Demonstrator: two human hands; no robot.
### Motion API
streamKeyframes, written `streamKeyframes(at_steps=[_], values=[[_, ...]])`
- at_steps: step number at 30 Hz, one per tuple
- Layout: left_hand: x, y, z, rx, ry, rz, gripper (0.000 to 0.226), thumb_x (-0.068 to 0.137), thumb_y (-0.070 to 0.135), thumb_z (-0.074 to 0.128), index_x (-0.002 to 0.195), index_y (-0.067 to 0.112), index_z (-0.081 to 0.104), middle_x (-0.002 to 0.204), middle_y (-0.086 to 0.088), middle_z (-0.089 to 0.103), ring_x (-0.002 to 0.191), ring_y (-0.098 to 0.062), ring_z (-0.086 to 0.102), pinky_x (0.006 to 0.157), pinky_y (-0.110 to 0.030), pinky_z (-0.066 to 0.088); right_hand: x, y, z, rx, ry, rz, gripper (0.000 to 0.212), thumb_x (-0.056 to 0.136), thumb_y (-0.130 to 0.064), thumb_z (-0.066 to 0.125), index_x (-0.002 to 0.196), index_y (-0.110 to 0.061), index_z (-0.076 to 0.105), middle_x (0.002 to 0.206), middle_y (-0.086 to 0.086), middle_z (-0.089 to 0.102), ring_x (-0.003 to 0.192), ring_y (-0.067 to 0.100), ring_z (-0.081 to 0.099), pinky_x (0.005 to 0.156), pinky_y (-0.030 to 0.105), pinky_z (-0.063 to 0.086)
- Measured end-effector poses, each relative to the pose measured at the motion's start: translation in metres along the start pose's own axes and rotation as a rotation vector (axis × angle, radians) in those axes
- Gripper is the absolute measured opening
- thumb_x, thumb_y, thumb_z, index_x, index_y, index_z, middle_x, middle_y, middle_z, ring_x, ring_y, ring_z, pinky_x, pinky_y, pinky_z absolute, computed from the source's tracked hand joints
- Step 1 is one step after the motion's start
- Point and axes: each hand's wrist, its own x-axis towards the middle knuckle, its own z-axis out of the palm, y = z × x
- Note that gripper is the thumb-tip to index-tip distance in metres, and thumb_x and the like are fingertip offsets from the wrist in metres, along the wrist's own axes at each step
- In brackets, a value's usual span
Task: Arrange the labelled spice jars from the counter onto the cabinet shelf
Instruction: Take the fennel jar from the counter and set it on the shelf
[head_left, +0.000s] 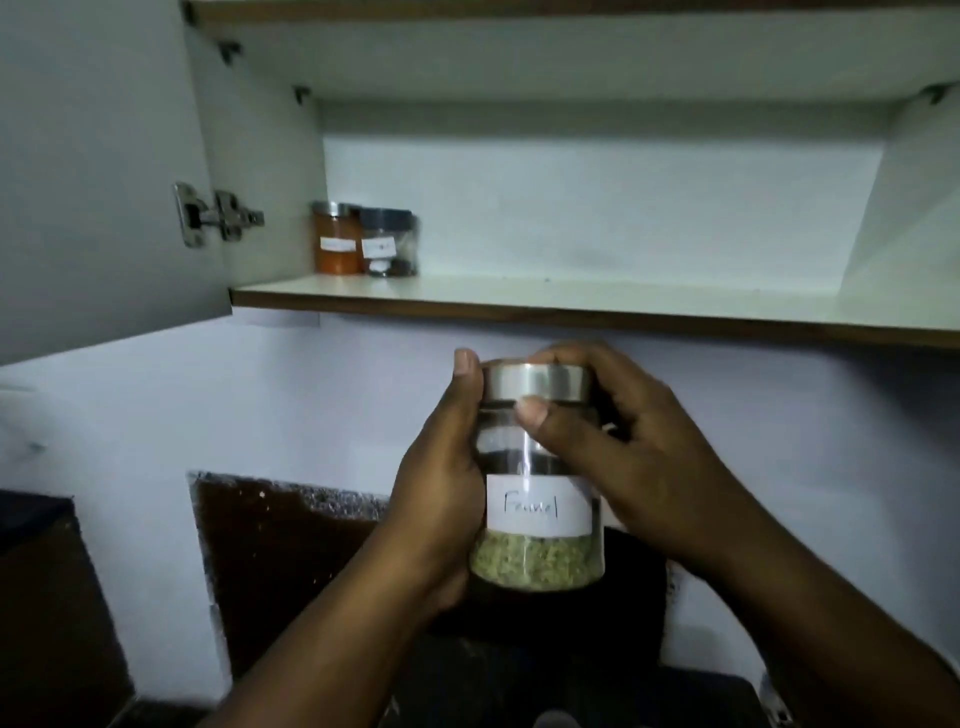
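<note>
White cabinet shelf (571, 299) spanned the upper frame. At lower centre my left hand (441, 483) wrapped the glass fennel jar (537, 512) while my right hand (639, 457) curled over its steel lid (530, 382). Upper left, an orange jar (336, 239) stood just beside a darker jar (388, 241).

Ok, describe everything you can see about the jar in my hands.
The jar is clear glass with a brushed metal lid and a white handwritten label that seems to read Fennel. Greenish seeds fill its lower part. It is upright, held below the cabinet shelf. The left hand wraps its side; the right hand grips the lid.
</note>
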Motion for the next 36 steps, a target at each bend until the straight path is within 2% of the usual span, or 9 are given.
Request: streamKeyframes(at_steps=[4, 8, 10, 13, 17, 21, 24, 31, 36], values=[[0.057, 0.039, 0.005, 0.106, 0.059, 0.176, 0.063, 0.099, 0.065, 0.044, 0.109, 0.014, 0.079, 0.106, -0.019, 0.078, 0.097, -0.035, 0.077, 0.076, -0.044, 0.064, 0.069, -0.018, -0.014, -0.048, -0.030, -0.061, 0.037, 0.077, -0.051, 0.076, 0.102, -0.026, 0.063, 0.093, -0.003, 0.070, 0.082, 0.010, 0.070, 0.071, 0.025, 0.058], [0.134, 0.078, -0.007, 0.333, 0.076, 0.345, 0.066, 0.099, 0.066, 0.035, 0.121, 0.016, 0.071, 0.111, -0.014, 0.077, 0.101, -0.032, 0.076, 0.088, -0.052, 0.062, 0.149, -0.014, -0.024, -0.058, 0.051, -0.034, 0.040, 0.073, -0.046, 0.080, 0.102, -0.021, 0.066, 0.090, -0.002, 0.070, 0.081, 0.011, 0.069, 0.076, 0.036, 0.058], [0.173, 0.093, -0.026, 0.578, 0.219, 0.446, 0.063, 0.099, 0.065, 0.033, 0.116, 0.015, 0.068, 0.105, -0.012, 0.075, 0.098, -0.030, 0.074, 0.088, -0.054, 0.060, 0.186, -0.003, -0.021, -0.138, 0.117, -0.068, 0.039, 0.075, -0.046, 0.081, 0.103, -0.024, 0.065, 0.093, -0.009, 0.069, 0.083, 0.009, 0.067, 0.075, 0.030, 0.055], [0.217, 0.098, -0.069, 1.006, 0.414, 0.565, 0.043, 0.106, 0.039, 0.043, 0.097, 0.004, 0.067, 0.091, -0.015, 0.071, 0.088, -0.036, 0.068, 0.077, -0.050, 0.056, 0.232, 0.032, -0.006, -0.373, 0.149, -0.092, 0.044, 0.081, -0.042, 0.081, 0.116, -0.022, 0.062, 0.112, 0.002, 0.063, 0.094, 0.013, 0.060, 0.078, 0.023, 0.043], [0.246, 0.080, -0.121, 1.569, 0.441, 0.358, 0.032, 0.102, 0.029, 0.044, 0.092, 0.012, 0.069, 0.096, -0.012, 0.072, 0.094, -0.034, 0.067, 0.071, -0.037, 0.048, 0.287, 0.081, 0.019, -0.513, 0.060, -0.008, 0.047, 0.088, -0.039, 0.075, 0.124, -0.013, 0.058, 0.123, 0.016, 0.055, 0.103, 0.018, 0.051, 0.086, 0.026, 0.040], [0.256, 0.073, -0.134, 1.635, 0.385, 0.322, 0.033, 0.098, 0.031, 0.043, 0.109, 0.022, 0.073, 0.111, -0.006, 0.073, 0.105, -0.031, 0.065, 0.082, -0.039, 0.053, 0.343, 0.106, 0.039, -0.611, 0.003, 0.009, 0.050, 0.088, -0.038, 0.075, 0.125, -0.008, 0.062, 0.122, 0.019, 0.064, 0.119, 0.033, 0.056, 0.097, 0.038, 0.049], [0.259, 0.073, -0.140, 1.643, 0.397, 0.319, 0.035, 0.097, 0.029, 0.043, 0.114, 0.026, 0.073, 0.113, -0.002, 0.074, 0.107, -0.028, 0.065, 0.087, -0.040, 0.054, 0.375, 0.123, 0.057, -0.689, -0.021, 0.051, 0.059, 0.090, -0.044, 0.072, 0.137, -0.012, 0.057, 0.133, 0.020, 0.056, 0.130, 0.034, 0.049, 0.107, 0.043, 0.046], [0.272, 0.071, -0.149, 1.708, 0.334, 0.358, 0.021, 0.093, 0.030, 0.053, 0.097, 0.020, 0.071, 0.100, -0.002, 0.073, 0.097, -0.026, 0.065, 0.071, -0.032, 0.045, 0.430, 0.149, 0.082, -0.962, -0.106, 0.055, 0.056, 0.100, -0.045, 0.055, 0.142, -0.008, 0.051, 0.139, 0.012, 0.055, 0.141, 0.040, 0.029, 0.110, 0.040, 0.033], [0.275, 0.067, -0.150, 1.704, 0.340, 0.393, 0.017, 0.091, 0.031, 0.057, 0.091, 0.019, 0.068, 0.096, -0.002, 0.072, 0.090, -0.025, 0.063, 0.067, -0.030, 0.037, 0.444, 0.160, 0.084, -0.971, -0.106, 0.112, 0.059, 0.100, -0.046, 0.056, 0.144, -0.008, 0.046, 0.141, 0.012, 0.050, 0.144, 0.038, 0.025, 0.108, 0.044, 0.040]])
